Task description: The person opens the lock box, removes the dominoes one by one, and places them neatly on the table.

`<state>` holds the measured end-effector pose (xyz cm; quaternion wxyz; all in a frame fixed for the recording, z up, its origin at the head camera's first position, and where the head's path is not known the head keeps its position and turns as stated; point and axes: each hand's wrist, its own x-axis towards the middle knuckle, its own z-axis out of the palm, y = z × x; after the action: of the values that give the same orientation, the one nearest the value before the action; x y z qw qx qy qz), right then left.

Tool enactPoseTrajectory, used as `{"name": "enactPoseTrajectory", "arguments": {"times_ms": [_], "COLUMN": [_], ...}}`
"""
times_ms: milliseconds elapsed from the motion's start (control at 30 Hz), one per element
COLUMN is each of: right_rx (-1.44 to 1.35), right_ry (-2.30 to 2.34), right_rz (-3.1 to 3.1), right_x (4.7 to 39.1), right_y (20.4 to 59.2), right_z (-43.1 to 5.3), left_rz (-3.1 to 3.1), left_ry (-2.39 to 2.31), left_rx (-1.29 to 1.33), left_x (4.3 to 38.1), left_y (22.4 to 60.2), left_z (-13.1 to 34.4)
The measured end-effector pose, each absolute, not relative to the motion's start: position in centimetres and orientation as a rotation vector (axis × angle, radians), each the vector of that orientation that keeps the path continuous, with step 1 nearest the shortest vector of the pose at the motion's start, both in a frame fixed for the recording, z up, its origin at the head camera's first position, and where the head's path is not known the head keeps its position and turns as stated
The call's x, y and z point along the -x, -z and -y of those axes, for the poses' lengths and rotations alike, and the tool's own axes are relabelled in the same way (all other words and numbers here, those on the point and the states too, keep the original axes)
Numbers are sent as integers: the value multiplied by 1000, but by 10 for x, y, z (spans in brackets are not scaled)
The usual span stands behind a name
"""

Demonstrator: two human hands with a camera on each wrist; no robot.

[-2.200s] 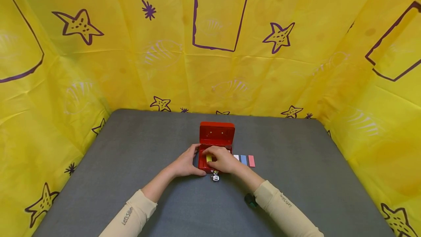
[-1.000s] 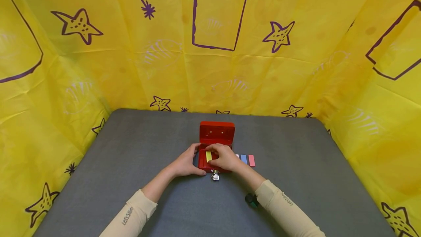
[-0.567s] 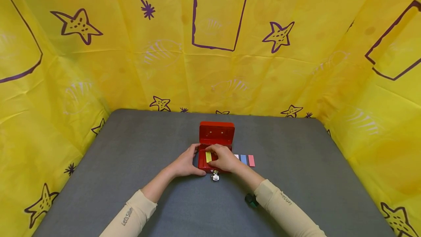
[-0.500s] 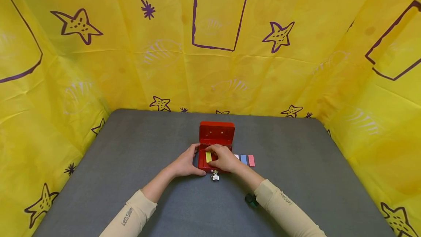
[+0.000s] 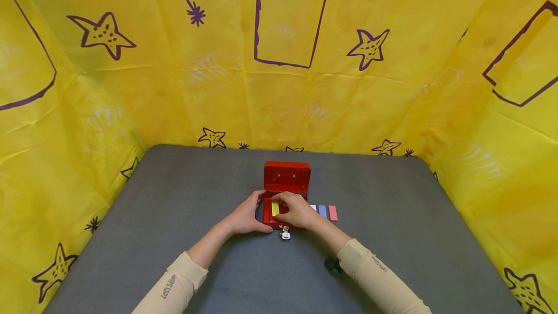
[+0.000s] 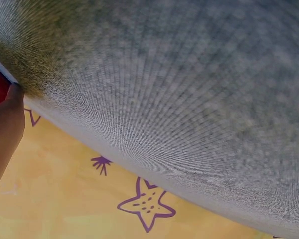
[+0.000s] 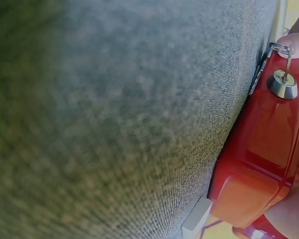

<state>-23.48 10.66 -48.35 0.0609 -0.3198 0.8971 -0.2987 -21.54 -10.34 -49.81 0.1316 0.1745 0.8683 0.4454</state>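
Note:
A red metal cash box point(image 5: 272, 224) stands on the table with its lid point(image 5: 287, 178) raised. My left hand point(image 5: 247, 214) grips the box's left side, thumb at the front corner and fingers toward the back. My right hand point(image 5: 297, 210) reaches into the box and pinches a flat yellow block point(image 5: 275, 209) between thumb and fingers. In the right wrist view, a key sits in the silver lock point(image 7: 283, 84) on the box's front, with a key ring point(image 7: 279, 48) beside it. The right hand and wrist cover much of the box's inside.
Right of the box lie a white block point(image 5: 313, 207), a blue block point(image 5: 322, 211) and a pink block point(image 5: 333, 212) in a row. A small black-and-green object point(image 5: 333, 265) lies by the right sleeve. Yellow patterned cloth point(image 5: 279, 101) surrounds the grey table point(image 5: 196, 178).
The right hand brings the yellow block into fuller view, then shifts it slightly left within the box. The left hand keeps its place on the box.

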Motion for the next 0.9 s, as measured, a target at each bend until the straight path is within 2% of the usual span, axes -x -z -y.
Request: {"name": "enactPoseTrajectory", "arguments": {"times_ms": [333, 900], "right_rx": [974, 821], "right_ry": [1005, 1283], "right_rz": [-2689, -2574], "right_x": [234, 228], "right_y": [486, 482], "right_z": [-112, -123], "left_rz": [-2519, -2519], "left_ry": [-1291, -1295], "left_rx": [-488, -486], "left_x": [216, 214], "left_y": [499, 497], "left_z": [104, 102]}}
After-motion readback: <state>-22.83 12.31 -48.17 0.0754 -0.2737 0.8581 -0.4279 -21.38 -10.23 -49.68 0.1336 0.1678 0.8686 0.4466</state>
